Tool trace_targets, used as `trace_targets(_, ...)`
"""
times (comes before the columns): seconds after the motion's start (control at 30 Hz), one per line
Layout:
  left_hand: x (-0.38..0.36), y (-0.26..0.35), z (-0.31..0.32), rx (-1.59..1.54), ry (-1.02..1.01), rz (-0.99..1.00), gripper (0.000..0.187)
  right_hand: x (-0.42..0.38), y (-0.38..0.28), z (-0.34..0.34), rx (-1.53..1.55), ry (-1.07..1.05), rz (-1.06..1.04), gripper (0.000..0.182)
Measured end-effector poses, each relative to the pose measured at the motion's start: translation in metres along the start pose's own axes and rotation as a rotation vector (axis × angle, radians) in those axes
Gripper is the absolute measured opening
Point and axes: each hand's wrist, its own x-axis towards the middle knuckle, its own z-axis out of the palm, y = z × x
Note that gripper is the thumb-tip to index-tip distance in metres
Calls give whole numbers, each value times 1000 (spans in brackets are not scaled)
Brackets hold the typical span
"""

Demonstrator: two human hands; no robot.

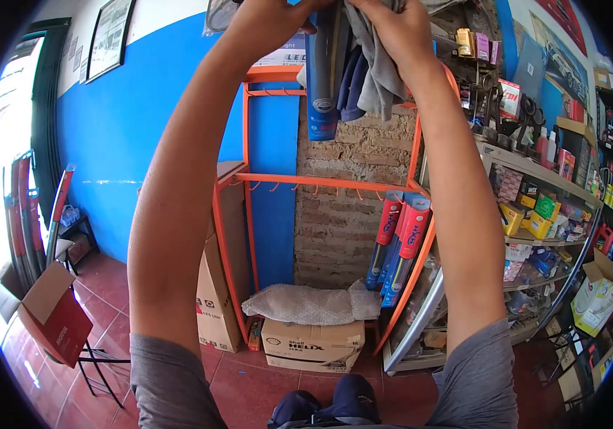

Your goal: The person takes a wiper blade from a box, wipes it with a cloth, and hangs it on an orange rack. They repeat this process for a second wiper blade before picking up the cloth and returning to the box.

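At the top edge, my left hand [272, 27] is closed around a long blue and dark package [323, 86], which hangs upright; it looks like a wiper blade pack. My right hand [401, 32] grips a grey cloth [381, 79] with a dark blue part beside the package. Both hands are cut off by the frame, so some fingers are hidden. Below them stands an orange metal rack [314, 181] with a row of hooks. Red and blue packs [410, 239] hang at its lower right side.
A bubble-wrapped bundle [310, 304] lies on a Shell Helix carton [314, 347] under the rack. On the right stands a glass display case [535, 247] with boxed parts. At left, a red carton [52, 314] rests on a stool near several long packs [24, 222].
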Motion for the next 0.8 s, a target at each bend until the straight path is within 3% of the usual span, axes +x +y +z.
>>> trace_targets(0.1, -7, -71, 15, 6, -33, 28, 39, -16, 23, 1, -29, -11, 42, 28)
trace_targets(0.23, -46, -105, 45, -9, -53, -209, 39, -43, 91, 0, -100, -41, 85, 36)
trace_targets(0.37, -76, -156, 76, -75, 1, -244, 37, -75, 127, 2, -115, -61, 217, 34)
trace_targets(0.7, -134, -219, 116, -33, -149, -473, 38, -131, 220, 11, -39, -92, 340, 30)
trace_targets(0.8, -153, -241, 132, -41, -160, -470, 37, -151, 242, 7, -150, -133, 434, 32)
